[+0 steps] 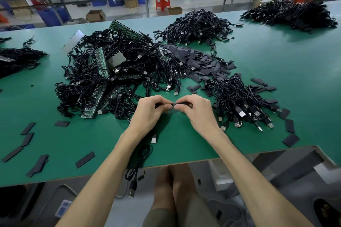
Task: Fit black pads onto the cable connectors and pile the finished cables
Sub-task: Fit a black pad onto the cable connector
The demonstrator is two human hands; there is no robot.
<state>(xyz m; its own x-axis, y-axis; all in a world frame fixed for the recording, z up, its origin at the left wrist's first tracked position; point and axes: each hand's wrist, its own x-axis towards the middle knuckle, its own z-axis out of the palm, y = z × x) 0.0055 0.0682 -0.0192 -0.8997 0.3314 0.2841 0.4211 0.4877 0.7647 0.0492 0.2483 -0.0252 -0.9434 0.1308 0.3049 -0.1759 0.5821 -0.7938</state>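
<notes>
a small black pad (pixel 174 105) is pinched at the middle of the green surface (pixel 184 143), just above it, where the fingertips of both hands meet. the right hand (pixel 196 109) pinches this pad with thumb and curled fingers. the left hand (pixel 150 111) pinches the end of a black cable (pixel 140 160); the connector there is hidden by the fingers. the cable runs under the left wrist toward the near edge, its loop hangs over that edge, and its silver plug (pixel 154 138) lies on the surface beside the left forearm.

just right of the right hand lies a pile of cables (pixel 239 101) with plugs pointing to the near side. behind the hands is a large tangle of cables and green circuit boards (pixel 110 72), and beside it a heap of loose pads (pixel 199 61). single pads (pixel 85 159) are scattered on the left near side. two more cable piles (pixel 197 27) lie further back.
</notes>
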